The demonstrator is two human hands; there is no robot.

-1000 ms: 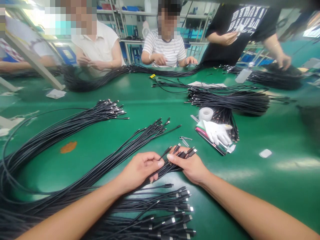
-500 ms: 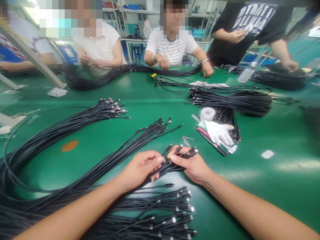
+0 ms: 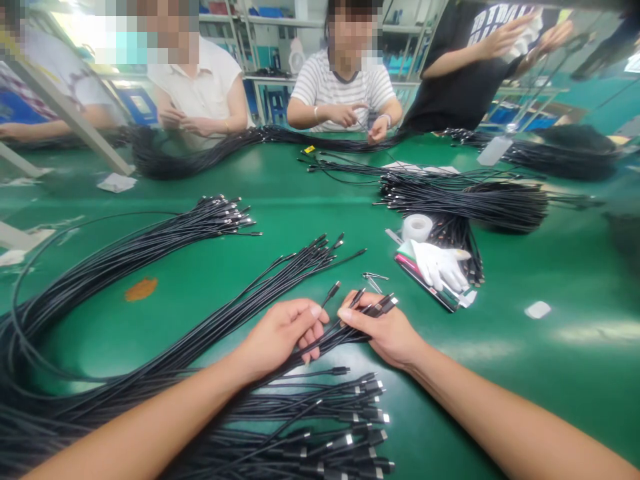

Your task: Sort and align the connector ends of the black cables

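Observation:
My left hand [image 3: 291, 328] pinches one black cable just below its connector [image 3: 334, 291], which points up and to the right. Beside it, my right hand [image 3: 383, 328] is closed round a small bunch of black cables [image 3: 373, 309], their metal-tipped plugs sticking out past my thumb. The cords of these cables run back beneath my left hand. A loose bundle of cables [image 3: 295, 263] lies just beyond my left hand. Nearer to me, many more cables [image 3: 345, 407] lie with their plugs to the right, partly hidden by my left forearm.
Past my right hand lie tweezers [image 3: 374, 281], a white glove [image 3: 440, 263], a tape roll [image 3: 417, 228] and a coiled cable bundle [image 3: 505, 207]. Another bundle [image 3: 150, 247] curves along the left of the green table [image 3: 565, 380]. Several people sit or stand across it, handling things.
My left hand has drawn its cable's connector slightly up and left, away from the right-hand bunch. Across the table, a striped-shirt person's hands came together; the black-shirt person's hands rose.

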